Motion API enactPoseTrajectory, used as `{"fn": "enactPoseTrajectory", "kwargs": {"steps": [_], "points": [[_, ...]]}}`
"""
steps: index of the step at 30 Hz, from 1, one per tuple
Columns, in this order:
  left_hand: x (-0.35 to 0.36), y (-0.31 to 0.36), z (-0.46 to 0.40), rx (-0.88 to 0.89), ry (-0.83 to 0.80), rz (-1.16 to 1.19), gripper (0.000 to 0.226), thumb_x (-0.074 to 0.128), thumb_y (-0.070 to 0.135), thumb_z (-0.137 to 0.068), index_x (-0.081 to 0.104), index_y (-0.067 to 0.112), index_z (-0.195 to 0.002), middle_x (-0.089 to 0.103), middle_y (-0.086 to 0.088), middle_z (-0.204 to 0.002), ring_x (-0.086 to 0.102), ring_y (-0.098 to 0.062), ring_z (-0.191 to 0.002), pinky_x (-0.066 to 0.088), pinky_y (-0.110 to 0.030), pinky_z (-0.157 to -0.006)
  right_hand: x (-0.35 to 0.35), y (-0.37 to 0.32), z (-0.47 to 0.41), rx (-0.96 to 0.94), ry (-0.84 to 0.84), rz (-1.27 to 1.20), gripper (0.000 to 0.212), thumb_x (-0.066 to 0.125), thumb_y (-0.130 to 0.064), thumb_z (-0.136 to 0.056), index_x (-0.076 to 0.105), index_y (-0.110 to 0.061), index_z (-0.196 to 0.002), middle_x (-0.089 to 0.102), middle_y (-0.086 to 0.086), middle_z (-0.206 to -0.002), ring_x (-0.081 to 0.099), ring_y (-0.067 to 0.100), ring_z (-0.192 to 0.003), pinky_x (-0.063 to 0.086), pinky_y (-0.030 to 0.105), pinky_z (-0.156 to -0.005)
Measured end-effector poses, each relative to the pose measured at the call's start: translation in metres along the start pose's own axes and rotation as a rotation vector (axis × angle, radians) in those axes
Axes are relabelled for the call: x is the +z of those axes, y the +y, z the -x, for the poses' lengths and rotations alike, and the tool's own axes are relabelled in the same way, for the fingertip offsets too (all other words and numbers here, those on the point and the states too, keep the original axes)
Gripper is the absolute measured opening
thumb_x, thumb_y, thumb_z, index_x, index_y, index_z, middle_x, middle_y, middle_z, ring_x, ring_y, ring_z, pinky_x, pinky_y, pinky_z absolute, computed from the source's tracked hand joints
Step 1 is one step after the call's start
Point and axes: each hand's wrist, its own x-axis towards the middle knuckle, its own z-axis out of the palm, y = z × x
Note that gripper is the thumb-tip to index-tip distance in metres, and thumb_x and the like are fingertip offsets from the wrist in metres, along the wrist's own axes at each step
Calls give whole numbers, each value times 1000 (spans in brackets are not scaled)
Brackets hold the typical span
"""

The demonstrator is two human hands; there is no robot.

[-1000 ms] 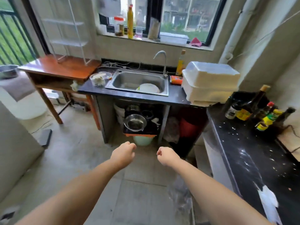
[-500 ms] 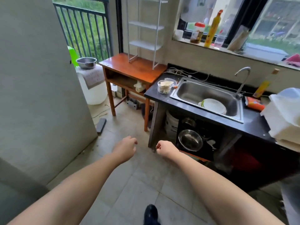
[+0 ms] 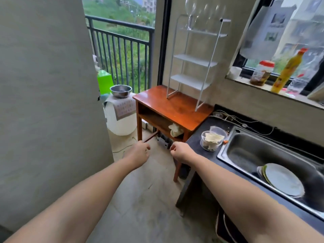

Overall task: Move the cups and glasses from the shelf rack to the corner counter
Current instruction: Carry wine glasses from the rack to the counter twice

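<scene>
A white wire shelf rack stands on a brown wooden table against the wall. Several clear stemmed glasses stand on its top shelf; the lower shelves look bare. My left hand and my right hand are held out low in front of the table, well below the rack. Both have the fingers curled in and hold nothing. The corner counter is out of view.
A dark counter with a steel sink runs along the right; a plate lies in the sink and a clear tub sits beside it. A grey wall closes the left. A steel bowl rests on a white container.
The view has swung left and up from the sink and counter, so the rack and its glasses are now in front. Both hands stayed curled and held out.
</scene>
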Motion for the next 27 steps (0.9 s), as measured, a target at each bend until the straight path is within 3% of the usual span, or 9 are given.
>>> {"fn": "enactPoseTrajectory", "kwargs": {"steps": [5,10,15,18,21,27], "points": [[-24,-15,-95,55,35,8,29,48,18,-94,62,16,-119,57,-5,-122,57,-23,-109,45,-27,-83,-26,-21,-89,-7,14,-17,28,46,-16,-93,64,-10,-114,65,11,-119,60,26,-111,49,33,-93],[-60,-30,-214,146,53,-3,28,47,19,-91,63,17,-114,56,-3,-113,58,-26,-105,49,-36,-88,-64,-44,-188,14,117,-64,30,45,-14,-92,64,-10,-114,64,11,-124,58,27,-115,47,33,-96],[-115,-23,-323,302,53,-45,29,49,21,-92,63,16,-116,61,-3,-114,59,-21,-103,51,-33,-88,-124,-65,-268,80,251,-170,28,46,-14,-92,64,-10,-113,67,13,-115,64,26,-98,53,35,-89],[-149,-10,-387,374,97,-41,28,50,22,-91,65,18,-114,63,-2,-115,60,-20,-103,51,-31,-85,-167,-76,-306,98,347,-211,25,46,-13,-92,65,-10,-108,69,14,-105,66,30,-97,54,36,-87],[-176,18,-443,426,113,9,29,49,19,-89,67,15,-111,64,-8,-116,60,-26,-107,50,-35,-90,-215,-77,-338,120,419,-166,27,45,-11,-91,65,-6,-109,69,18,-109,63,33,-105,50,35,-90],[-223,95,-536,526,152,153,28,47,15,-88,69,13,-105,68,-7,-104,62,-26,-97,50,-31,-85,-315,-67,-400,99,618,-171,24,48,-12,-89,66,-4,-103,70,15,-97,66,33,-90,54,39,-84]]}}
